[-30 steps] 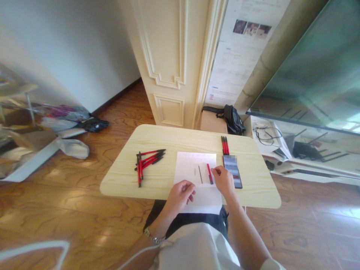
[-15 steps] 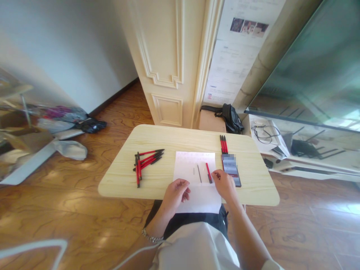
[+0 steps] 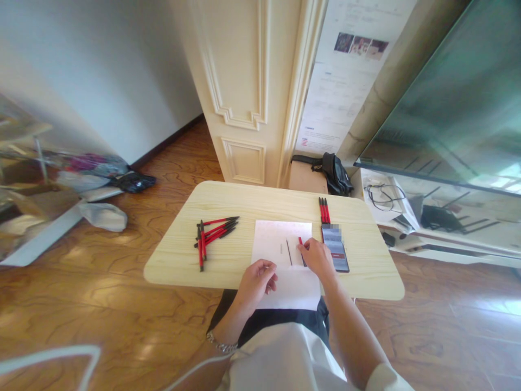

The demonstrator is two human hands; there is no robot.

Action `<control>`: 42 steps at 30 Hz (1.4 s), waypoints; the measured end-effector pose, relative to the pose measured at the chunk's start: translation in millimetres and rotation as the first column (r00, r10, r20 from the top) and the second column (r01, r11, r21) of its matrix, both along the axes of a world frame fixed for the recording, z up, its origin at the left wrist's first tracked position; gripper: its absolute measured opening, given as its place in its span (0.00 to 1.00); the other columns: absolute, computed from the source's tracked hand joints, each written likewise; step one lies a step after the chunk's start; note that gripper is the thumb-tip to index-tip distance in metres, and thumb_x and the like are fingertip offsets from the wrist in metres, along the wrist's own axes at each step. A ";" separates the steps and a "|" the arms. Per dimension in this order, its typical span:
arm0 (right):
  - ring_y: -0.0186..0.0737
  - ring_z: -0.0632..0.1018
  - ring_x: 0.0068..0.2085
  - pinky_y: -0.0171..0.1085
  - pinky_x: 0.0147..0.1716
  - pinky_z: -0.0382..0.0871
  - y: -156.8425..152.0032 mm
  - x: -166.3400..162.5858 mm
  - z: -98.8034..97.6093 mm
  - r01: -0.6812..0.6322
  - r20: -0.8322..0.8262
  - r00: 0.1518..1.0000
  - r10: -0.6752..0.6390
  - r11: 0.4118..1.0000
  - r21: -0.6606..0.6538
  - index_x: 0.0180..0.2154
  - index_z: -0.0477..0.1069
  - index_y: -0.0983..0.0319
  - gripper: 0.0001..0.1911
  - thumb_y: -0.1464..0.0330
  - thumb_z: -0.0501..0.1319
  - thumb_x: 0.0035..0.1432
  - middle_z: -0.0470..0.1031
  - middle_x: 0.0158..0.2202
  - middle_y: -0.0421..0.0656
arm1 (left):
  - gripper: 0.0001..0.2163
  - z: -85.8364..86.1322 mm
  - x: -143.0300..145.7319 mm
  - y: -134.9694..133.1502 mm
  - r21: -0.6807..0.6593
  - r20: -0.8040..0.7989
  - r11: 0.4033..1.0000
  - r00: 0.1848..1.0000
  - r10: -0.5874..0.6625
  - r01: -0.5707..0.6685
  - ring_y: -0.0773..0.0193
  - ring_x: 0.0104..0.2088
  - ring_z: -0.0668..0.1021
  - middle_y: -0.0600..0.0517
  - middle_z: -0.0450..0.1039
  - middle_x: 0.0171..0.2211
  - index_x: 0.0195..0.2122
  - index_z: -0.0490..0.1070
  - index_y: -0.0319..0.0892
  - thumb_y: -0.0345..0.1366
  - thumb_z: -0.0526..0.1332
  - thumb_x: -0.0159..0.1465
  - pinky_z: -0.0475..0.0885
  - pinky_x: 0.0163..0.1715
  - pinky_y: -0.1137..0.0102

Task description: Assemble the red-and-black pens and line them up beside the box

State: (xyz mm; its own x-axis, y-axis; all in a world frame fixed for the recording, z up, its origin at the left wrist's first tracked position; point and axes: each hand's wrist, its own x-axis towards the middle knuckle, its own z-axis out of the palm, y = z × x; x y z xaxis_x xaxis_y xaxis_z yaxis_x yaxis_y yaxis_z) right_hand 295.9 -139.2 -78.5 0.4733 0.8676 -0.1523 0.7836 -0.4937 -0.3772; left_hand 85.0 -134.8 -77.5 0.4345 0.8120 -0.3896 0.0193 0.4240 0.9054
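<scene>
A white sheet of paper [image 3: 277, 239] lies on the light wooden table [image 3: 244, 203] in front of me. On the sheet are a thin black refill [image 3: 289, 252], a small grey piece [image 3: 281, 248] and a red pen barrel [image 3: 300, 240]. My right hand [image 3: 316, 258] covers the near end of the red barrel, fingers closed over it. My left hand [image 3: 257, 279] rests on the sheet's near left part with its fingers curled; nothing shows in it.
A loose pile of red-and-black pens [image 3: 214, 231] lies on the table's left. Three pens [image 3: 324, 210] sit side by side at the back right, above a phone [image 3: 335, 248]. A black bag [image 3: 336, 174] and a TV stand [image 3: 427, 228] are behind the table.
My right hand slid left from beside the phone onto the red pen barrel, now covering most of it. The left hand barely shifted.
</scene>
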 end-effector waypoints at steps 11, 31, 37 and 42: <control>0.38 0.74 0.29 0.33 0.27 0.59 -5.8 -5.1 22.1 0.022 -0.337 0.940 0.046 0.980 0.196 0.30 0.73 0.62 0.16 0.58 0.54 0.58 0.76 0.25 0.42 | 0.13 3.9 8.6 -1.1 0.202 -0.065 0.976 0.996 -0.064 0.076 0.65 0.27 0.76 0.50 0.74 0.30 0.38 0.70 0.40 0.44 0.59 0.60 0.68 0.21 0.74; 0.36 0.75 0.32 0.33 0.32 0.64 -27.2 -50.9 19.6 -0.071 -0.444 0.863 0.242 0.928 0.367 0.34 0.74 0.59 0.13 0.62 0.53 0.61 0.77 0.31 0.41 | 0.15 3.8 10.0 -4.9 0.365 -0.119 0.928 0.992 -0.031 0.073 0.58 0.37 0.80 0.47 0.77 0.39 0.48 0.70 0.43 0.43 0.56 0.63 0.74 0.40 0.66; 0.38 0.74 0.36 0.34 0.37 0.63 -5.9 -12.1 0.9 -0.048 -0.176 0.979 0.099 0.960 0.277 0.38 0.74 0.60 0.10 0.66 0.55 0.58 0.76 0.37 0.44 | 0.14 -7.8 10.7 -5.2 0.288 -0.028 0.957 1.000 -0.011 0.019 0.59 0.36 0.79 0.47 0.77 0.34 0.43 0.70 0.40 0.44 0.58 0.62 0.73 0.39 0.66; 0.38 0.74 0.38 0.34 0.37 0.62 0.0 -13.6 -6.1 -0.086 -0.081 0.992 0.101 0.981 0.175 0.39 0.73 0.59 0.10 0.64 0.56 0.58 0.74 0.38 0.44 | 0.13 -7.8 10.8 -3.7 0.283 0.005 0.959 1.000 -0.002 0.001 0.60 0.35 0.79 0.47 0.77 0.33 0.40 0.70 0.40 0.44 0.58 0.61 0.72 0.40 0.67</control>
State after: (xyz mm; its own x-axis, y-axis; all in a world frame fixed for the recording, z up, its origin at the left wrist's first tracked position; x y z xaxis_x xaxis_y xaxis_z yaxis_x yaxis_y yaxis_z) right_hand 282.3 -139.2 -84.6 0.3800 0.9243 -0.0358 0.7829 -0.3420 -0.5197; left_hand 95.8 -138.5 -85.3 0.4369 0.8883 -0.1418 0.0151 0.1504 0.9885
